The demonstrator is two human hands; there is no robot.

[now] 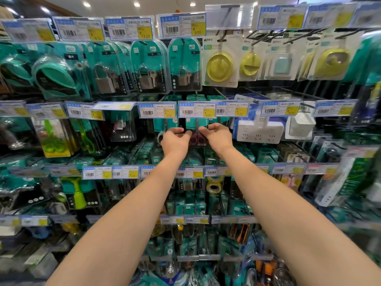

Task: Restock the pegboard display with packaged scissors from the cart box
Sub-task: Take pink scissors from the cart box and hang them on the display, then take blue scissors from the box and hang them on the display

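Both arms reach up and forward to the pegboard display (259,89), with the hands meeting at the second row. The scissors pack (196,139) sits between them: teal card, pink handles showing low between the thumbs. It is up against the display, right under the price tag (196,110) marked 4.00.

The left hand (175,141) has its grip clamped on the pack's left side, fingers curled over the top edge and thumb beneath. The right hand (217,136) has its grip clamped on the right side, fingers curled behind and thumb in front. The hands are close together but do not touch each other. I cannot tell whether the pack's hole is on the peg, because the tag and fingers hide it.

More teal packs hang behind on the same peg line. The padlock packs (147,66) are in the top row, above and to the left. The yellow plastic goods (220,67) are at top right. A white socket adapter (260,129) hangs just right of the right hand. A green scissors pack (54,139) is far left in the same row, and a combination lock pack (121,125) lies between it and the hands. The tape rolls (214,184) are one row below. The edges of the view are blurred.
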